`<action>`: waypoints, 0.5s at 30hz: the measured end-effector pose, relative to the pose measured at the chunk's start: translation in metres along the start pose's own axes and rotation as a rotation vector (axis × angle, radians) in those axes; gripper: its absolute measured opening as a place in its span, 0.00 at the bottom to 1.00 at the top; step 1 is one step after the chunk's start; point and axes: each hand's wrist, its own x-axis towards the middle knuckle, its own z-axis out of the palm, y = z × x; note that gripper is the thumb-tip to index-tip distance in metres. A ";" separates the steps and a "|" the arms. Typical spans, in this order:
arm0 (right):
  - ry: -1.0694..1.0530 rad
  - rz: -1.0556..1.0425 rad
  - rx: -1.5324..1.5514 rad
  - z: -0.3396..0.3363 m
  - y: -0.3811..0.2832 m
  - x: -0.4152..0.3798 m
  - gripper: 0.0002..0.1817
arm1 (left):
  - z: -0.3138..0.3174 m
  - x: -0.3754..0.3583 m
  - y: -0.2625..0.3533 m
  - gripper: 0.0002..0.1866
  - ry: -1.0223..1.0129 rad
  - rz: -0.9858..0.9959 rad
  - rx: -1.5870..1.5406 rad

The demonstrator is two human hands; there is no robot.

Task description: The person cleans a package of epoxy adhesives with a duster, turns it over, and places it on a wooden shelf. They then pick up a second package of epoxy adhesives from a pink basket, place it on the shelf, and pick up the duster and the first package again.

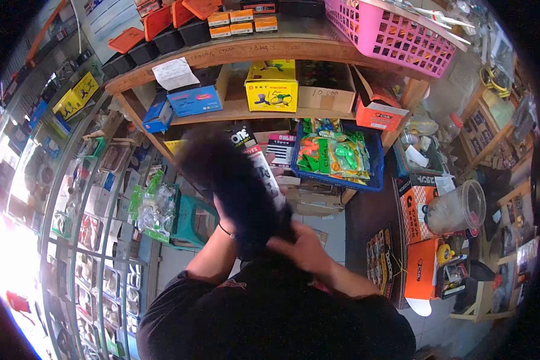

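Observation:
A long black fluffy duster (246, 186), smeared by motion, stretches across the middle of the head view. My right hand (304, 247) is closed around its lower end, close to my chest. Behind the duster is a flat packet (266, 174) with black, red and white printing, partly covered. My left hand (278, 172) grips this packet, its fingertips showing along the right edge; the duster hides most of that hand. Just beyond the packet, a blue basket (375, 180) of colourful bagged goods sits under the shelf.
A wooden shelf (222, 116) ahead carries a yellow box (272, 90) and other cartons. A pink basket (372, 30) stands above. Glass shelving (105, 240) lines the left, beside a green stool (192, 216). A clear jar (456, 210) and orange boxes are on the right.

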 end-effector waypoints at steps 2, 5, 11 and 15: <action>0.040 -0.150 -0.082 -0.002 -0.021 0.001 0.20 | 0.006 0.002 -0.004 0.42 0.019 0.026 -0.002; 0.205 0.256 0.531 -0.008 -0.018 0.008 0.21 | 0.015 0.001 -0.007 0.47 0.232 0.168 -0.076; 0.101 -0.083 -0.119 0.002 0.007 -0.001 0.17 | 0.023 0.005 -0.010 0.41 0.213 0.089 0.245; 0.328 0.077 0.613 -0.010 -0.009 0.011 0.21 | 0.007 0.006 -0.009 0.41 0.141 0.159 -0.089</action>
